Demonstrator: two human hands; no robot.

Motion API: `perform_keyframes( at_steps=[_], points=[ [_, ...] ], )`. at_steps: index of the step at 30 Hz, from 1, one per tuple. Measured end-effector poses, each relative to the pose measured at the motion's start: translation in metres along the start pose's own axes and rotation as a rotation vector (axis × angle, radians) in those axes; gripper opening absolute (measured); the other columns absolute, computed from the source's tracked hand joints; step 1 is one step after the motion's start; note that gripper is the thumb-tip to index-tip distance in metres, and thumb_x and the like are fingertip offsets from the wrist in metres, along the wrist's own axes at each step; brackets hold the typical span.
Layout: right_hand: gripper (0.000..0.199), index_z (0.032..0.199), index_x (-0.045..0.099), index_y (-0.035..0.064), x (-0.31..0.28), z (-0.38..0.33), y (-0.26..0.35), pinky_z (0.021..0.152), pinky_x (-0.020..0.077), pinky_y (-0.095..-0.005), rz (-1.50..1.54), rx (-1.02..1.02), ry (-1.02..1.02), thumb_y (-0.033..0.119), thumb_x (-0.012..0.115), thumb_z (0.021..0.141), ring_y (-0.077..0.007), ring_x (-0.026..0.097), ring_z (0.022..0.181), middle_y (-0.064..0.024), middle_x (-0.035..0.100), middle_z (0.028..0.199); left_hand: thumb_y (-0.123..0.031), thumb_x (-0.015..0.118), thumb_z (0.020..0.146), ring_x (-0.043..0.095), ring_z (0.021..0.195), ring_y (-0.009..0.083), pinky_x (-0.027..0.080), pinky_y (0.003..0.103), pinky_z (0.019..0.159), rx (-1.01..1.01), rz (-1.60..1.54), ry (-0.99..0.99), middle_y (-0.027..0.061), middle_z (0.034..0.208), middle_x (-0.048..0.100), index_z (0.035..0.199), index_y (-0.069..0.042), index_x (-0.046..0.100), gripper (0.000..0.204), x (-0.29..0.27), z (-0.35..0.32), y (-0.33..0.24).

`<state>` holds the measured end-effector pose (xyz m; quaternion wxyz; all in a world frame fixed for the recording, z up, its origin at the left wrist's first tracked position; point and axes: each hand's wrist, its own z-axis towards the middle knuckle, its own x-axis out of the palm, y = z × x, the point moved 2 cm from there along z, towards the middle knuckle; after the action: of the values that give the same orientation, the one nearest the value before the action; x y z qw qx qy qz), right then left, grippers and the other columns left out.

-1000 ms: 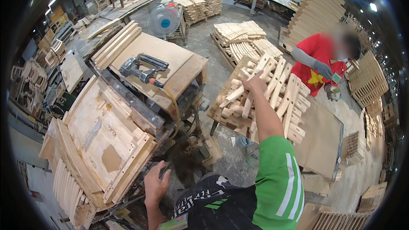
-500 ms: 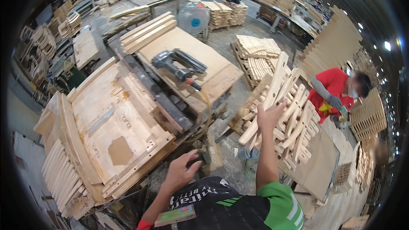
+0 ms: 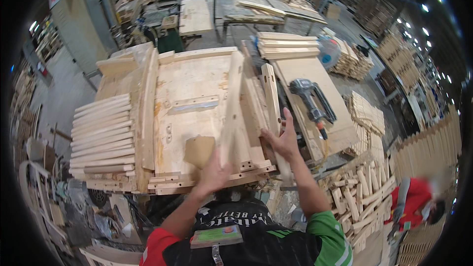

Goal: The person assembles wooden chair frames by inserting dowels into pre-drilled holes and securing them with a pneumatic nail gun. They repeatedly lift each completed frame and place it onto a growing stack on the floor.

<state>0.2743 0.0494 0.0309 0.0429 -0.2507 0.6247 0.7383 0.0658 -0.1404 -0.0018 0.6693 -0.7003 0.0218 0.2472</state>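
My left hand (image 3: 213, 175) is closed round the lower end of a long wooden chair leg (image 3: 235, 93), which is smeared by motion and stands over the right side of a wooden frame jig (image 3: 204, 76). A second wooden leg (image 3: 271, 93), with slots and holes along it, is in my right hand (image 3: 283, 143), gripped between thumb and fingers along its lower half. That leg lies over the gap between the jig and the board to its right. A flat brown patch (image 3: 199, 150) shows on the jig's floor near my left hand.
Right of my right hand, a nail gun (image 3: 310, 98) with an orange hose fitting lies on a board (image 3: 340, 133). Curved slats (image 3: 103, 133) are stacked at left. Loose wooden legs (image 3: 362, 187) are piled at lower right, by a person in a red shirt (image 3: 411, 202).
My view has swung left, from the pile of legs to the jig. My right hand has brought a leg from the pile; my left hand, empty before, now grips another.
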Motion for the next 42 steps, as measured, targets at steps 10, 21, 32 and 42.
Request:
perform_keyframes(
  at_steps=[10, 21, 32, 42],
  points=[
    [0.115, 0.169, 0.023, 0.0097, 0.024, 0.076, -0.044, 0.099, 0.0516, -0.0564, -0.878, -0.143, 0.123, 0.045, 0.088, 0.081, -0.045, 0.06, 0.122, -0.0228, 0.057, 0.135, -0.026, 0.067, 0.097, 0.07, 0.109, 0.0492, 0.055, 0.056, 0.097, -0.437, 0.647, -0.311, 0.0316, 0.115, 0.072, 0.146, 0.001, 0.049, 0.059, -0.134, -0.039, 0.134],
    [0.112, 0.17, 0.026, 0.0129, 0.029, 0.081, -0.048, 0.113, 0.0381, -0.0633, -0.86, -0.204, 0.061, 0.038, 0.089, 0.081, -0.0486, 0.045, 0.14, -0.025, 0.044, 0.156, -0.028, 0.073, 0.095, 0.074, 0.102, 0.0434, 0.058, 0.051, 0.091, -0.713, 0.798, -0.526, 0.0267, 0.107, 0.074, 0.116, 0.004, 0.063, 0.039, -0.144, -0.031, 0.133],
    [0.053, 0.138, 0.063, 0.0006, 0.281, 0.124, 0.139, 0.104, 0.0524, -0.0506, -0.112, -0.755, 0.788, 0.027, 0.077, 0.095, -0.0455, 0.063, 0.122, -0.0249, 0.065, 0.132, -0.023, 0.077, 0.091, 0.06, 0.1, 0.042, 0.047, 0.054, 0.088, -0.692, 0.915, -1.079, 0.0188, 0.103, 0.058, 0.099, -0.002, 0.064, 0.026, -0.113, -0.058, 0.136],
    [0.039, 0.125, 0.069, 0.0035, 0.56, 0.138, 0.258, 0.101, 0.0532, -0.053, -0.507, -0.935, 0.862, 0.035, 0.063, 0.103, -0.0452, 0.067, 0.116, -0.0243, 0.069, 0.124, -0.017, 0.078, 0.088, 0.061, 0.103, 0.0363, 0.045, 0.05, 0.089, -0.648, 0.869, -1.133, 0.0139, 0.104, 0.06, 0.111, -0.011, 0.07, 0.025, -0.11, -0.052, 0.133]
  ],
)
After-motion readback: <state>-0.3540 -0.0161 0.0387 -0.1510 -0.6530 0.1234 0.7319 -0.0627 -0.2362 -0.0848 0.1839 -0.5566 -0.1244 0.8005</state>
